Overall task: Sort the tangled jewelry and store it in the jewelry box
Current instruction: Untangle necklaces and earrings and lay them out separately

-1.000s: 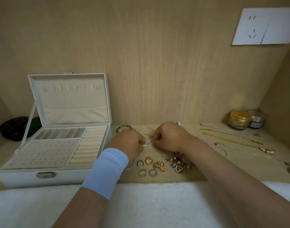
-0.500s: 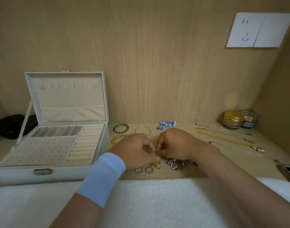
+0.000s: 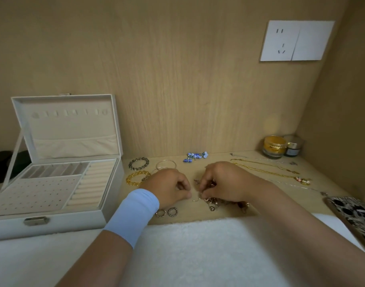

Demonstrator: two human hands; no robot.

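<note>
while the jewelry box (image 3: 74, 221) sits open at left, my right hand (image 3: 225, 181) pinches the tangled jewelry (image 3: 213, 204); left hand (image 3: 169, 188) curled beside it, grip not discernible.

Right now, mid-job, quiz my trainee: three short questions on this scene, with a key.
1. True or false: the box stands open.
2. The gold chains lie: A in the box, B right of the tangle, C on the towel.
3. Fill in: two rings lie just nearer you than the ___ hand.
Key: 1 true; 2 B; 3 left hand.
</note>
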